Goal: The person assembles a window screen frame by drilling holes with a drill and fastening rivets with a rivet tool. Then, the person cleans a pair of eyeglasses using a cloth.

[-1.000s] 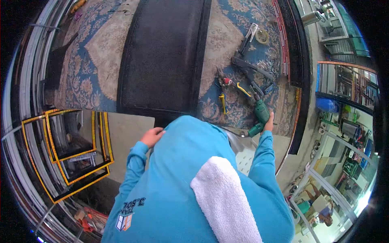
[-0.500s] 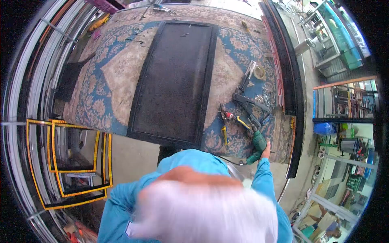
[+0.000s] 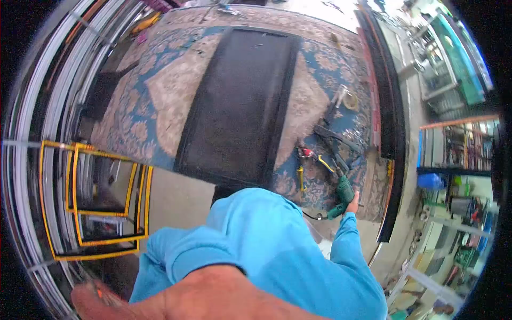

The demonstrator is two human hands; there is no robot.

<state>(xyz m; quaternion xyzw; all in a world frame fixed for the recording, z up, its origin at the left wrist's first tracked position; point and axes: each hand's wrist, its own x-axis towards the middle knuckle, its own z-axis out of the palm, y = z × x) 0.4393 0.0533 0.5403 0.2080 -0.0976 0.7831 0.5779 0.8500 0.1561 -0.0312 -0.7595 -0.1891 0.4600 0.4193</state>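
Note:
My right hand (image 3: 353, 202) is at the right side of a green power drill (image 3: 344, 190) with a cord, gripping its body low over the carpet. Pliers with yellow handles (image 3: 301, 178) and a red-and-yellow hand tool (image 3: 309, 153) lie just left of the drill. My left hand (image 3: 208, 296) is raised very close to the camera, large and blurred along the bottom edge. Its fingers run out of view. A dark framed panel (image 3: 240, 106) lies flat on the carpet in front of me.
The patterned carpet (image 3: 170, 90) carries dark metal pieces (image 3: 333, 136) and a roll of tape (image 3: 350, 101). Long dark profiles (image 3: 381, 85) run along the right. Yellow-edged frames (image 3: 109, 242) stand at left, before racked long profiles (image 3: 34, 106). Shelves stand at far right.
A blurred white shape at the bottom is gone, and the bare skin of my left hand shows there instead. The view has shifted slightly. My right hand stays at the drill.

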